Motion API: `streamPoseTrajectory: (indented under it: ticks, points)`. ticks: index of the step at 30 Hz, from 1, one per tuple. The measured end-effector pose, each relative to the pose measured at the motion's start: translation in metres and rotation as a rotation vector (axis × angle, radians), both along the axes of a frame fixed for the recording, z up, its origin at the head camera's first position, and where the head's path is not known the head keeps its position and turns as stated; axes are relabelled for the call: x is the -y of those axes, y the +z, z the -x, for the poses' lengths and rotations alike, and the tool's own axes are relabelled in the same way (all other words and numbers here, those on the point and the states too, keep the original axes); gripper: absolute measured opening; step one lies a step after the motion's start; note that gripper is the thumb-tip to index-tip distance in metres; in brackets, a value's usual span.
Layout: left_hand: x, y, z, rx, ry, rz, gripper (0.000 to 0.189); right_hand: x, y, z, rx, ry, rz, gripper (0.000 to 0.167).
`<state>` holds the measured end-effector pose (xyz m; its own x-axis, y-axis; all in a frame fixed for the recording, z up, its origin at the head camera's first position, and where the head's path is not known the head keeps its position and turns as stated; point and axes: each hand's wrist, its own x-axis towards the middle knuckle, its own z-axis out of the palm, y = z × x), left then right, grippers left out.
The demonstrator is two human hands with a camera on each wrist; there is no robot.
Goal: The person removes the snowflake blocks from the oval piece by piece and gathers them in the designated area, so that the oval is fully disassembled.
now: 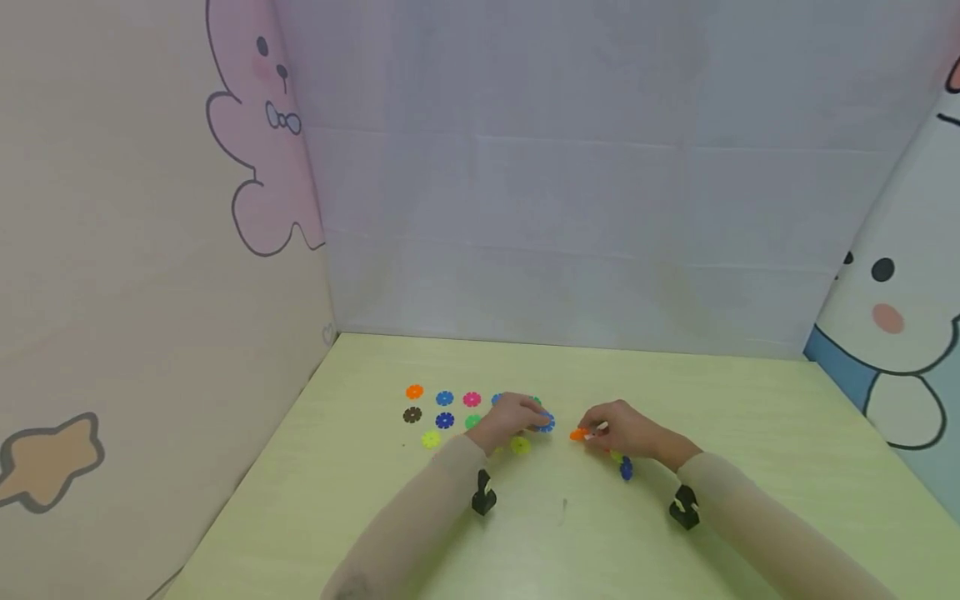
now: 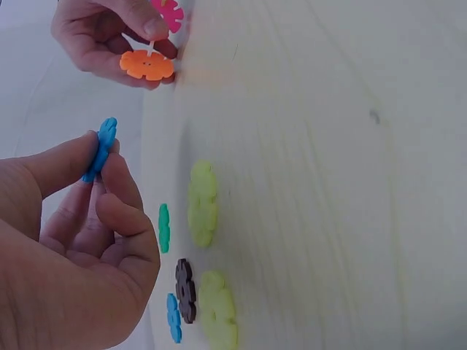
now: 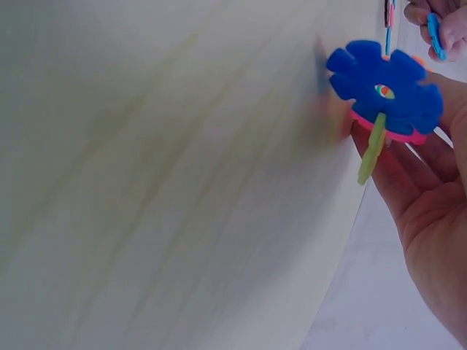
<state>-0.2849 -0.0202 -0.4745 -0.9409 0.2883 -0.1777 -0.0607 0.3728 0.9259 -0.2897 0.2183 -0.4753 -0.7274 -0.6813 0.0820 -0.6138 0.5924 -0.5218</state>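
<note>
Between thumb and fingers, my left hand [image 1: 513,417] pinches a light blue notched plastic disc [image 2: 106,142], a flower-shaped interlocking piece held nearly on edge. My right hand [image 1: 628,431] grips a small chain of joined discs over the table. At the end facing my left hand is an orange disc [image 2: 147,65], with a white piece slotted into it. A pink disc [image 2: 171,13], a yellow-green disc [image 3: 372,149] and a dark blue disc [image 3: 390,84] belong to the same chain. The right fingers hide part of its middle. A short gap separates the light blue disc from the orange one.
Loose discs lie in rows left of and under my left hand, among them an orange [image 1: 415,392], a brown [image 1: 412,415], a pink [image 1: 472,400] and a yellow one [image 1: 521,446]. A pale wooden table [image 1: 337,517] meets a white curtain [image 1: 585,208] at the back.
</note>
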Motion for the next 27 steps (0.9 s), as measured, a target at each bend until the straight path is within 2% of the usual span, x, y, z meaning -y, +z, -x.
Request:
streamPoseTrajectory:
  ticks: [6,12,19,27]
  points:
    - [0.007,0.004,0.008,-0.014,0.056,0.029,0.021,0.0,0.002,-0.001,0.024,-0.033,-0.023,0.015]
    - [0.009,0.006,0.01,-0.008,0.104,0.082,0.02,0.0,0.001,-0.002,0.056,-0.037,0.009,0.014]
    - [0.008,0.006,0.011,0.015,0.088,0.156,0.022,-0.001,0.0,-0.003,0.064,-0.036,0.022,0.014]
    - [0.005,0.003,0.011,-0.072,0.063,0.267,0.012,-0.004,-0.001,0.001,0.052,-0.047,-0.008,0.015]
